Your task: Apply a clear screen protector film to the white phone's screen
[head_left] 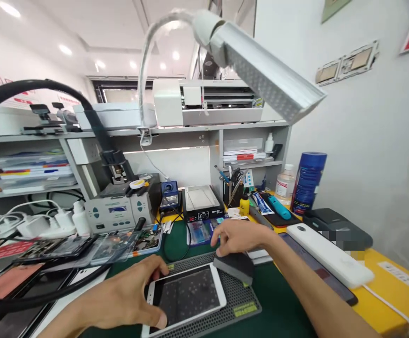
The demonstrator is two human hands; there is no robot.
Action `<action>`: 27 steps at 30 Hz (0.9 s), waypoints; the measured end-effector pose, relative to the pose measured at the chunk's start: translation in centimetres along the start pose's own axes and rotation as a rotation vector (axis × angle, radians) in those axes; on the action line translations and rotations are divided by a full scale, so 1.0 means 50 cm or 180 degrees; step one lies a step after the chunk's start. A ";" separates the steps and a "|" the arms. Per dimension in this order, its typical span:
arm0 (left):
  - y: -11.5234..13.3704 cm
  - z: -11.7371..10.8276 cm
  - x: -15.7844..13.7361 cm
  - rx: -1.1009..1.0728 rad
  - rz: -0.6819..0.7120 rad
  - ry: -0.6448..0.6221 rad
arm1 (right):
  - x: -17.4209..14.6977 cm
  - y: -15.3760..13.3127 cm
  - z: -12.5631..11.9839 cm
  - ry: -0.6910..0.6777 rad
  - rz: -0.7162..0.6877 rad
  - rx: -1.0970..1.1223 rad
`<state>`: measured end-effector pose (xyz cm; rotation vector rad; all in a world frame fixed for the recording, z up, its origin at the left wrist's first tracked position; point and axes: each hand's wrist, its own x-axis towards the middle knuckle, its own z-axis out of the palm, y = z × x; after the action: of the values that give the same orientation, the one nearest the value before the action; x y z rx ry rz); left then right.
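Observation:
A white-framed tablet lies on a grey perforated mat, its dark screen speckled with pale marks. My left hand spans the tablet's left end, the thumb on the lower left of the screen and the fingers at the upper edge. To the right of the tablet sits a dark grey wedge-shaped block. My right hand is over the block's far side with its fingers curled in and a fingertip at the block's upper left corner. Whatever is between those fingers is hidden.
A black hose arches along the left from a grey soldering station. Phones and circuit boards crowd the left side. A hot plate stands at the back. To the right are a white power bank and a blue can.

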<state>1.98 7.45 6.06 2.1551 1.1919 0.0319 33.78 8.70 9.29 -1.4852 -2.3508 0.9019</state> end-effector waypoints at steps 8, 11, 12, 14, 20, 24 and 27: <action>0.019 -0.003 0.000 0.0151 0.0000 0.0165 | 0.029 -0.039 0.078 -0.0186 -0.0754 0.0152; 0.009 -0.014 0.001 -0.0042 0.0185 0.0294 | 0.037 -0.042 0.092 -0.0354 -0.0910 0.0220; 0.008 -0.024 0.001 -0.0173 0.0206 0.0336 | 0.038 -0.043 0.093 -0.0392 -0.0848 0.0456; 0.009 -0.046 -0.001 -0.0755 0.0146 0.0447 | 0.036 -0.046 0.090 -0.0352 -0.0602 0.1226; 0.051 -0.043 0.008 -0.3925 0.0363 0.1490 | 0.035 -0.075 0.095 0.0921 -0.0128 0.3176; 0.089 0.035 0.053 -0.4202 0.0161 0.1519 | 0.042 -0.082 0.107 0.0837 -0.0183 0.3297; 0.100 0.059 0.069 -0.4445 -0.0070 0.1931 | 0.032 -0.060 0.079 0.0378 -0.0305 0.2686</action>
<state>8.69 6.68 5.58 0.8650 0.9641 1.1895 28.93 7.69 7.77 -1.0160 -1.5906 1.4697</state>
